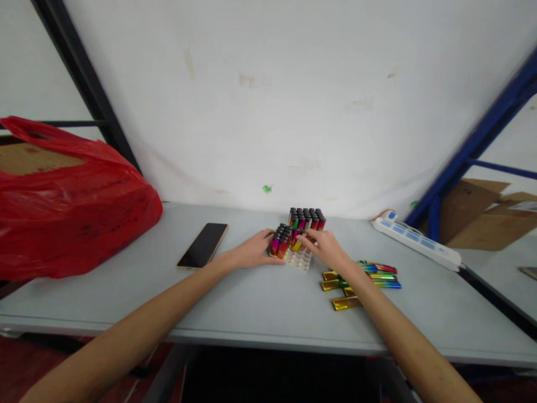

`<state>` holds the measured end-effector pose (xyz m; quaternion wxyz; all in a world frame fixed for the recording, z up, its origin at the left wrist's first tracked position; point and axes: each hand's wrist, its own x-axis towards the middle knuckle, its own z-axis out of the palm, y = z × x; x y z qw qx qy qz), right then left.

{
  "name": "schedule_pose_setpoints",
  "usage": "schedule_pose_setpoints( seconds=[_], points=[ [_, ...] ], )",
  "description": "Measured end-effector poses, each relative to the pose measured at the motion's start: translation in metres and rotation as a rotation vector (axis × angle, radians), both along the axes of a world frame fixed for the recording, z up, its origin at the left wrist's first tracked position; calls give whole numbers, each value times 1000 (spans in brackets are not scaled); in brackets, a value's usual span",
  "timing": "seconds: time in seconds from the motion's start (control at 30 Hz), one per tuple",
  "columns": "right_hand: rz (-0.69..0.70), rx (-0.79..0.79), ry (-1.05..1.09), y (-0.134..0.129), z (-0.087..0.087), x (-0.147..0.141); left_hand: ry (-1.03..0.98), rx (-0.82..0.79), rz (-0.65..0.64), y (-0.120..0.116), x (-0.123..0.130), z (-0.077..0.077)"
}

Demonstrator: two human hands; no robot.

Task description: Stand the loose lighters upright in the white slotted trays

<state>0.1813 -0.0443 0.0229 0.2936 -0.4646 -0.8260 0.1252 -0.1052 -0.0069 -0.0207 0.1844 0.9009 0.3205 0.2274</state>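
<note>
A white tray with round holes [298,259] lies at the middle of the table, its left part filled with upright lighters with black tops [281,240]. My left hand [255,249] is round the left side of the tray and those lighters, thumb at the front and fingers behind. My right hand [323,246] pinches a yellow-and-red lighter [297,242] over the back of the tray. Just behind stands a block of upright lighters [307,219] in several colours. Shiny gold and multicoloured flat pieces [380,275] lie loose at the right, partly under my right forearm.
A dark phone [203,245] lies left of my left hand. The red plastic bag [75,207] fills the table's left end. A white power strip [417,242] is at the right, with cardboard boxes [486,215] beyond the blue frame.
</note>
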Motion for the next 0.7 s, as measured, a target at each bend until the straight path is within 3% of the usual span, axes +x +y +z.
schedule_pose_setpoints(
  seconds=[0.27, 0.43, 0.53, 0.7],
  points=[
    [-62, 15, -318, -4, 2, -13, 30, 13, 7, -2, 2, 1],
    [-181, -5, -503, -9, 11, -20, 13, 20, -4, -1, 0, 0],
    [-172, -31, -481, -13, 15, -17, 6, 23, 0, 0, 0, -1],
    [-180, -1, -218, -17, 24, 1, -15, 7, -1, 1, 0, -1]
  ],
)
